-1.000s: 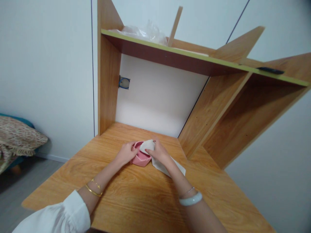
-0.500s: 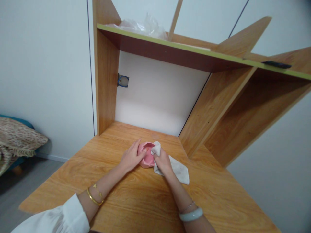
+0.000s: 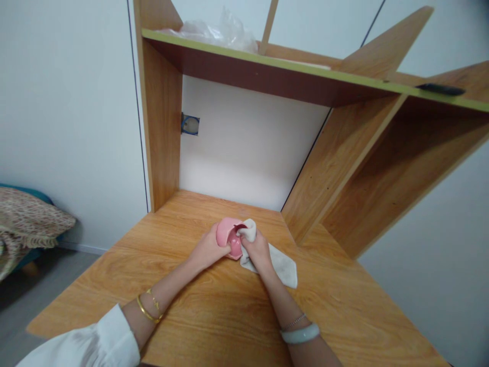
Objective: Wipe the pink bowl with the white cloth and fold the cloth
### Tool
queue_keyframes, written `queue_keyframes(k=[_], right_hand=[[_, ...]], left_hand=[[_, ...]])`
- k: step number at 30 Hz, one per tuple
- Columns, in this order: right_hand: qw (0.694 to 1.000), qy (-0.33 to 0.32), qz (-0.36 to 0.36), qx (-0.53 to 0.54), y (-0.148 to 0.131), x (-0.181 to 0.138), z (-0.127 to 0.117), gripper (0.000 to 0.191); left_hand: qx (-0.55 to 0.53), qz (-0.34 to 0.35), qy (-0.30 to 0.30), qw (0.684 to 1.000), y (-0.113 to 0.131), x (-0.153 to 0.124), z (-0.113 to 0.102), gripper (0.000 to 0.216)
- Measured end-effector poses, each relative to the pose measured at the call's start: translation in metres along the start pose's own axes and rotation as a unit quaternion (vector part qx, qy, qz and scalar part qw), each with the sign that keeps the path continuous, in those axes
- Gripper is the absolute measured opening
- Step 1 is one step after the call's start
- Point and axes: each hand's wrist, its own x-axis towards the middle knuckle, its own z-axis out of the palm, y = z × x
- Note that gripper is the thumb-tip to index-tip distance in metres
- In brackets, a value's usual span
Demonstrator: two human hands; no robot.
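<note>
A small pink bowl-like dish [image 3: 226,236] is tipped up on the wooden desk [image 3: 214,311]. My left hand [image 3: 208,250] is closed round its left side, fingers curled over the rim. My right hand [image 3: 260,250] grips a white cloth [image 3: 280,265] and presses a bunched end of it against the dish's right edge. The rest of the cloth trails over the desk to the right of my wrist. A dark red patch shows at the dish's rim beside the cloth.
A wooden shelf unit [image 3: 164,127] rises at the desk's back, with a slanted divider [image 3: 336,158] to the right. Clear plastic [image 3: 225,33] and a dark flat object [image 3: 439,89] lie on the top shelf. A patterned blanket [image 3: 26,224] lies at far left.
The dish has been tipped further onto its side. My left hand went from resting flat against it to gripping it, and my right hand shifted the cloth from inside the dish to its right rim.
</note>
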Motion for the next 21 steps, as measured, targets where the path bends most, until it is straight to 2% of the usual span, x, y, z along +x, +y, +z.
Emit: queue_keyframes(k=[5,9,11,14,18,21], right_hand=[[0.988,0.039,-0.046,-0.145,-0.011,-0.006,-0.014,0.042],[0.978,0.058,-0.081,-0.183,-0.016,-0.010,-0.019,0.054],[0.983,0.049,-0.069,-0.161,-0.015,-0.011,-0.018,0.054],[0.995,0.035,-0.065,-0.072,-0.009,-0.010,-0.010,0.050],[0.993,0.055,-0.072,0.077,0.000,-0.008,0.004,0.045],[0.986,0.080,-0.042,0.137,0.004,-0.007,0.009,0.043]], left_hand=[[0.051,0.029,-0.020,0.998,0.001,-0.002,-0.006,0.055],[0.138,0.052,-0.038,0.988,0.000,-0.003,-0.012,0.062],[0.169,0.075,-0.052,0.981,0.000,-0.003,-0.016,0.064],[0.190,0.100,-0.057,0.975,0.000,-0.003,-0.018,0.063],[0.170,0.069,-0.007,0.983,-0.003,-0.001,-0.018,0.072],[0.112,0.046,-0.001,0.993,-0.009,0.000,-0.014,0.086]])
